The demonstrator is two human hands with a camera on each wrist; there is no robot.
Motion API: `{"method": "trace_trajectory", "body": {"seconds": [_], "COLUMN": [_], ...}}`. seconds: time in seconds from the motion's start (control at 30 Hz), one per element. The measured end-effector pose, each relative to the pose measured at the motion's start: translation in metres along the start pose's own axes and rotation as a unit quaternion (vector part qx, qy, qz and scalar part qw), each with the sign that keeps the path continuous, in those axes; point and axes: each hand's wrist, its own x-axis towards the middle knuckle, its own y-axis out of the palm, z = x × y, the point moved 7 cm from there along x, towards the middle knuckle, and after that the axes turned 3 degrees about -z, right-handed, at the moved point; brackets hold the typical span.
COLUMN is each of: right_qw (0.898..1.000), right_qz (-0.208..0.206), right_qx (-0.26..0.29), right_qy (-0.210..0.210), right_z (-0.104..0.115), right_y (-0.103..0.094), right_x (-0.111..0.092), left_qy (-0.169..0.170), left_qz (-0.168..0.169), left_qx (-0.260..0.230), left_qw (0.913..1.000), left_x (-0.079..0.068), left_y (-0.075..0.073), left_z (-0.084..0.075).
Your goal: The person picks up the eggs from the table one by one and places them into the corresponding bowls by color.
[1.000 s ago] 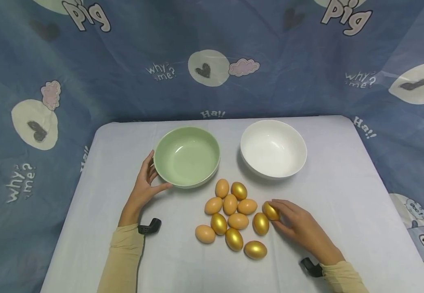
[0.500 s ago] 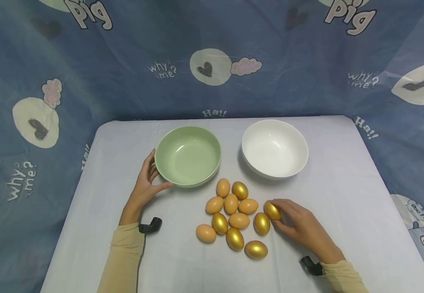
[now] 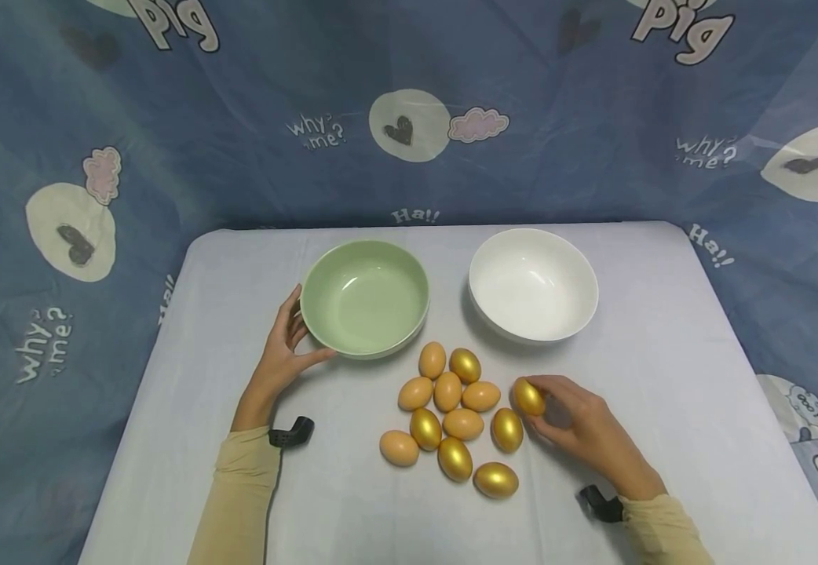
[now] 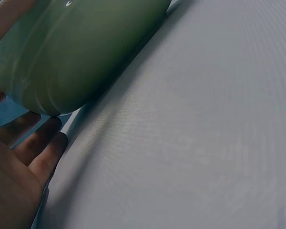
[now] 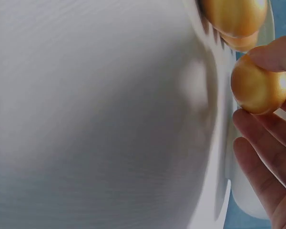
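My left hand [image 3: 280, 365] holds the near left side of a light green bowl [image 3: 365, 302], thumb at the front rim and fingers spread along its side. In the left wrist view, its fingertips meet the lower wall of the bowl [image 4: 81, 52]. Between thumb and fingertips, my right hand [image 3: 589, 428] pinches a shiny golden egg [image 3: 528, 397]. The right wrist view has this egg [image 5: 258, 86] raised off the white cloth. Just left of that hand lies another golden egg [image 3: 507, 430]. Several golden and light brown eggs [image 3: 462, 424] lie grouped in the middle.
A white bowl [image 3: 532, 284] stands at the back right, beyond the right hand. The table [image 3: 225, 298] has a white cloth, and a blue printed curtain [image 3: 253, 165] hangs behind it. Black wrist devices [image 3: 293, 433] sit on both wrists.
The right hand has raised the golden egg slightly, up and away from the golden egg beside it. The left hand stays at the green bowl. The head view has shifted a little.
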Motion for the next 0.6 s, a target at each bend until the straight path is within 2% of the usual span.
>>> {"method": "trace_trajectory", "body": {"seconds": [0.2, 0.33, 0.6], "right_qw": [1.000, 0.999, 0.997], "right_qz": [-0.017, -0.013, -0.021], "right_qx": [0.024, 0.053, 0.073], "right_qy": [-0.009, 0.000, -0.016], "right_z": [0.002, 0.005, 0.017], "right_y": [-0.003, -0.003, -0.001], "right_x": [0.007, 0.014, 0.033], "left_qy": [0.000, 0.004, -0.002], "left_qz": [-0.002, -0.004, -0.007], "left_qx": [0.004, 0.009, 0.009], "left_qw": [1.0000, 0.9999, 0.9999], "left_x": [0.001, 0.002, 0.001], "left_y": [-0.001, -0.001, 0.000], "left_z": [0.002, 0.002, 0.001]}}
